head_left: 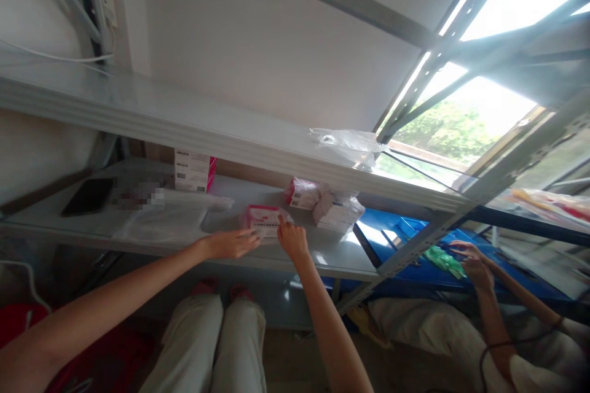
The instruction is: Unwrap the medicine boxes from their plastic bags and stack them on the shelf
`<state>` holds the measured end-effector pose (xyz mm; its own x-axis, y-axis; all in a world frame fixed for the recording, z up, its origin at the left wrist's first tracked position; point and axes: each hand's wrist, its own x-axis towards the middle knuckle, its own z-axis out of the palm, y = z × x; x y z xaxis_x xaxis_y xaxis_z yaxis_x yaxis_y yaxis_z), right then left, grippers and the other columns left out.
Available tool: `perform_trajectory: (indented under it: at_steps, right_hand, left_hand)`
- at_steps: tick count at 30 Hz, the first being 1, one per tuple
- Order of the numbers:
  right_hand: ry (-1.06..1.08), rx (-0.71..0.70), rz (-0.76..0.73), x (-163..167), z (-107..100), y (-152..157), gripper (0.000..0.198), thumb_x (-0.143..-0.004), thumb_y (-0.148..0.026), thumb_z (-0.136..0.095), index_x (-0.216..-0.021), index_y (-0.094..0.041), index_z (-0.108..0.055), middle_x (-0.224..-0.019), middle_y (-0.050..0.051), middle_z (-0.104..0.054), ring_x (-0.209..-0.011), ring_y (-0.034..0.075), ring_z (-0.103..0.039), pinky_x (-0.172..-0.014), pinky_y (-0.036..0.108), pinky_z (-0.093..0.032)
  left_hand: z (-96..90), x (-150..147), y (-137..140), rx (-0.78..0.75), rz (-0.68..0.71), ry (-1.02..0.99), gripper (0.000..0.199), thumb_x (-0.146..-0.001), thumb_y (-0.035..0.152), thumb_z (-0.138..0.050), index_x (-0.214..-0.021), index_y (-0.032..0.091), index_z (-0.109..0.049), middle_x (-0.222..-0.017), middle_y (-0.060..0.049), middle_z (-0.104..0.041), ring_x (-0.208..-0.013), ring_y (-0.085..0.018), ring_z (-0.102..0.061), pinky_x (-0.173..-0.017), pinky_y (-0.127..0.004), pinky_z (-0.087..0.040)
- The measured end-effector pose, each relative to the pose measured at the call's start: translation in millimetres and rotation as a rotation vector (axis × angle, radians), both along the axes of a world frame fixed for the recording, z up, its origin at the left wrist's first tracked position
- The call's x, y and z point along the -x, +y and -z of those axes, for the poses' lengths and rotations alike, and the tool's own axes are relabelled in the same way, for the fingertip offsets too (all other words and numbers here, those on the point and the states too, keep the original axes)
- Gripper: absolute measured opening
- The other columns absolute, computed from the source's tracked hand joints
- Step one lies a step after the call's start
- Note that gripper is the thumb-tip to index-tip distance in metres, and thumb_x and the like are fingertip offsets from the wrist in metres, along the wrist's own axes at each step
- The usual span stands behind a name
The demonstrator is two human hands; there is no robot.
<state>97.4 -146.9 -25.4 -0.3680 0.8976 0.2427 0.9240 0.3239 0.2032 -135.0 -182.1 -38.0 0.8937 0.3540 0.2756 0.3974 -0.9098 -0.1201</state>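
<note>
A small pink-and-white box (263,215) in clear plastic lies on the lower shelf, between my two hands. My left hand (236,243) reaches in from the left with its fingers stretched out, their tips at the plastic by the box's lower left corner. At the right end of the box, my right hand (292,238) has its fingers curled, with the forefinger against the wrapped box. The exact grip of its fingertips is hard to make out. To the left of the box, a clear plastic bag (168,215) is spread on the shelf.
Wrapped pink-and-white boxes (303,192) and a bagged white pack (338,210) stand to the right. A white box (192,170) and a dark phone-like slab (87,196) are at left. Overhead runs the upper shelf (230,150). Another person's hands (474,264) work beside a blue bin.
</note>
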Motion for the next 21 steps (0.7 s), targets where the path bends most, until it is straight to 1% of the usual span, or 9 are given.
perform_trajectory:
  at_steps: [2, 3, 5, 7, 9, 12, 16, 18, 21]
  right_hand:
    - [-0.005, -0.041, -0.063, 1, 1, -7, 0.045, -0.091, -0.02, -0.038, -0.136, -0.018, -0.039, -0.098, 0.015, -0.066, -0.079, 0.023, -0.065, -0.071, 0.033, -0.048]
    - [-0.022, -0.053, -0.117, 2, 2, -10, 0.046, -0.091, -0.018, -0.038, -0.137, -0.018, -0.038, -0.101, 0.015, -0.065, -0.08, 0.022, -0.064, -0.073, 0.033, -0.048]
    - [-0.088, -0.042, -0.282, 4, 4, -14, 0.041, -0.09, -0.014, -0.04, -0.131, -0.018, -0.045, -0.102, 0.015, -0.064, -0.086, 0.022, -0.063, -0.078, 0.034, -0.047]
    - [-0.163, 0.019, -0.442, 5, 6, -14, 0.031, -0.09, -0.012, -0.041, -0.116, -0.016, -0.056, -0.099, 0.013, -0.065, -0.093, 0.023, -0.061, -0.082, 0.035, -0.046]
    - [-0.196, 0.107, -0.485, 3, 5, -11, 0.024, -0.089, -0.011, -0.042, -0.104, -0.013, -0.061, -0.095, 0.013, -0.067, -0.094, 0.023, -0.061, -0.083, 0.034, -0.046]
    - [-0.128, 0.213, -0.343, -4, 3, -1, 0.024, -0.09, -0.014, -0.043, -0.1, -0.012, -0.065, -0.094, 0.014, -0.069, -0.09, 0.022, -0.064, -0.079, 0.031, -0.048]
    - [0.026, 0.309, -0.017, -13, 2, 13, 0.026, -0.089, -0.019, -0.047, -0.097, -0.009, -0.069, -0.099, 0.02, -0.068, -0.098, 0.029, -0.064, -0.081, 0.035, -0.048]
    - [0.12, 0.33, 0.104, -14, 4, 21, 0.026, -0.086, -0.014, -0.048, -0.101, -0.006, -0.068, -0.103, 0.023, -0.066, -0.102, 0.031, -0.062, -0.084, 0.038, -0.047]
    - [0.23, 0.332, 0.149, -13, 7, 32, 0.032, -0.084, -0.008, -0.047, -0.111, -0.005, -0.063, -0.108, 0.024, -0.064, -0.105, 0.031, -0.061, -0.087, 0.04, -0.047]
  left_hand:
    - [12.0, -3, -3, 0.003, 0.103, 0.033, 0.039, -0.088, 0.008, -0.036, -0.116, 0.021, -0.06, -0.123, -0.006, -0.061, -0.121, -0.015, -0.049, -0.106, -0.027, -0.031]
    - [17.4, -5, -3, -0.002, 0.123, 0.049, 0.037, -0.088, 0.007, -0.036, -0.111, 0.021, -0.062, -0.117, -0.006, -0.064, -0.118, -0.016, -0.052, -0.105, -0.027, -0.032]
    - [25.5, -10, -1, -0.017, 0.118, 0.072, 0.033, -0.087, 0.008, -0.038, -0.099, 0.021, -0.066, -0.102, -0.007, -0.069, -0.105, -0.018, -0.059, -0.1, -0.029, -0.037]
    - [29.6, -13, 2, -0.03, 0.083, 0.083, 0.028, -0.088, 0.012, -0.039, -0.09, 0.02, -0.066, -0.089, -0.009, -0.07, -0.09, -0.019, -0.062, -0.09, -0.031, -0.042]
    - [31.0, -15, 6, -0.021, 0.033, 0.098, 0.025, -0.089, 0.017, -0.04, -0.086, 0.018, -0.065, -0.081, -0.009, -0.069, -0.081, -0.02, -0.063, -0.08, -0.031, -0.044]
    - [32.5, -15, 14, 0.034, -0.115, 0.103, 0.025, -0.089, 0.016, -0.04, -0.085, 0.015, -0.064, -0.075, -0.01, -0.068, -0.074, -0.02, -0.063, -0.072, -0.031, -0.044]
    - [36.4, -15, 29, 0.221, -0.371, -0.132, 0.025, -0.087, 0.015, -0.041, -0.1, 0.015, -0.063, -0.089, -0.012, -0.07, -0.083, -0.021, -0.065, -0.077, -0.031, -0.044]
    - [37.9, -17, 37, 0.359, -0.427, -0.224, 0.027, -0.088, 0.019, -0.042, -0.104, 0.013, -0.062, -0.095, -0.014, -0.07, -0.089, -0.023, -0.064, -0.081, -0.032, -0.044]
    - [37.9, -20, 50, 0.511, -0.425, -0.253, 0.029, -0.088, 0.025, -0.042, -0.102, 0.009, -0.063, -0.09, -0.018, -0.07, -0.09, -0.026, -0.063, -0.083, -0.036, -0.044]
